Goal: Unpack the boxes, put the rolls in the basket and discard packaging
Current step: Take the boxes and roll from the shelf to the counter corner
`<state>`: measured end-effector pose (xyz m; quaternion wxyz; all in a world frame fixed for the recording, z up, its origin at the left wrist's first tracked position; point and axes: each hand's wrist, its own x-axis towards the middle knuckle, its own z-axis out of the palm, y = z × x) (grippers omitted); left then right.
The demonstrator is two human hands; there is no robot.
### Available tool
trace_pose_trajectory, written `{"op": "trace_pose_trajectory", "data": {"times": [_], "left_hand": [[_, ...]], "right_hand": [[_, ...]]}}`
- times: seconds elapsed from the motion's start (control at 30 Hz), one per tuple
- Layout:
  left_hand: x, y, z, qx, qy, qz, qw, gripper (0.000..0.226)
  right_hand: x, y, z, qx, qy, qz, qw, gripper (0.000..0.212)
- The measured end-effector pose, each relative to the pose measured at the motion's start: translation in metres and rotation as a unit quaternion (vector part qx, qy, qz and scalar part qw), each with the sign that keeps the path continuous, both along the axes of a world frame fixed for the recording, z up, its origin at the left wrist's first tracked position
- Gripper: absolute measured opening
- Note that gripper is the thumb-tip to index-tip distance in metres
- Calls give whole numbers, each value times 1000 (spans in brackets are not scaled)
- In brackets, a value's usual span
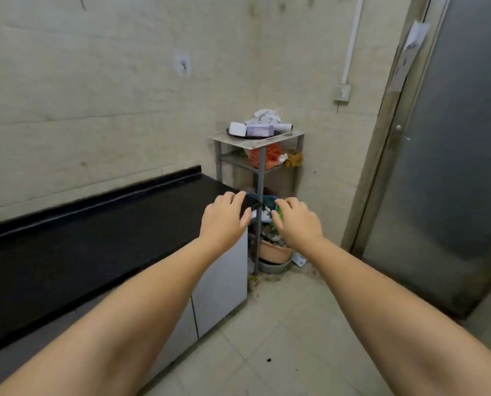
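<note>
Grip, left hand [224,221]: fingers spread, empty, over surface [95,238] far-right corner.
Grip, right hand [297,221]: fingers apart, empty.
Boxes [260,129]: on rack [255,138] top shelf.

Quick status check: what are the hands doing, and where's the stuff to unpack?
Left hand and right hand outstretched, open, empty. Boxes on corner shelf, untouched. Nothing in the way.

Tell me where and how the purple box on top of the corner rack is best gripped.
Grip the purple box across its long front and back faces, coming down from above. It lies flat on the dark tray, with a white roll close on its left and crumpled paper behind, so the top looks like the freest approach. Both hands are empty.
</note>
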<state>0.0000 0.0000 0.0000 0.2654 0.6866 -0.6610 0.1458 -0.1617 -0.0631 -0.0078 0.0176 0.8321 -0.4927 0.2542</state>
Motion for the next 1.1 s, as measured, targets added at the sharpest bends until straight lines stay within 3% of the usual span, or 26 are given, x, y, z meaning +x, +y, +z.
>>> {"op": "trace_pose_trajectory", "data": {"times": [0.13, 0.33, 0.6, 0.8, 1.1], "left_hand": [[-3, 14, -71, 86, 29, -4, 996, 43], [-11, 47, -175, 257, 69, -27, 964, 45], [-30, 50, -248, 417, 99, -59, 902, 46], [-43, -37, -254, 421, 98, -65, 899, 44], [-67, -250, -230, 394, 151, -17, 906, 41]], "right_hand": [[-5, 22, -79, 94, 42, -9, 995, 39], [-19, 63, -190, 265, 71, -13, 961, 41], [-50, 77, -264, 393, 150, -49, 906, 45], [-67, -3, -273, 403, 174, -64, 896, 48], [-97, -235, -233, 356, 182, -39, 916, 46]]}}
